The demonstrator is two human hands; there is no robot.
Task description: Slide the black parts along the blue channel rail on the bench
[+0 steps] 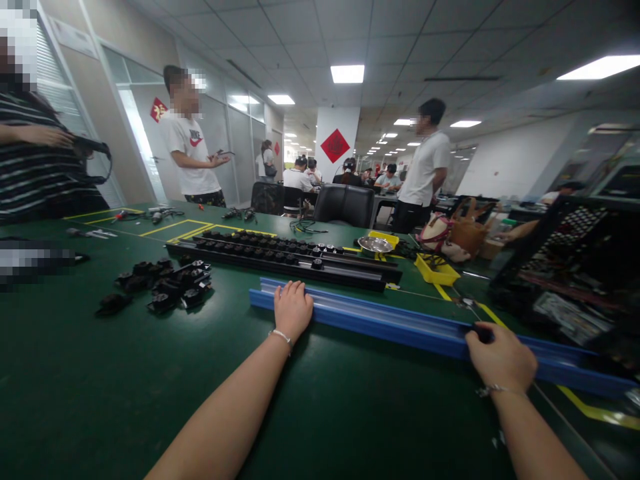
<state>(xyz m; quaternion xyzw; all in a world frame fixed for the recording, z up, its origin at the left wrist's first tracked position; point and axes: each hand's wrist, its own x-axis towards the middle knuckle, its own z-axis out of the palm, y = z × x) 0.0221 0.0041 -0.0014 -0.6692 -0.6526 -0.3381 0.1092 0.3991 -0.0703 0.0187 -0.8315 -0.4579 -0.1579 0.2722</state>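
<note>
A long blue channel rail (385, 321) lies across the green table, running from the middle to the right edge. Near its left end, my left hand (293, 311) is closed over the rail, fingers curled into the channel. Further along, my right hand (503, 360) pinches a small black part (483, 333) at the channel; the fingers partly hide it. Behind the blue rail are black rails (345, 275) with rows of small black parts set in them. A loose pile of black parts (173, 283) sits to the left.
A yellow tray (437, 272) and a metal bowl (375, 245) stand behind the rail. A dark perforated rack (555, 267) rises at the right. Tools and cables (163, 213) lie at the back left. Several people stand or sit beyond the table.
</note>
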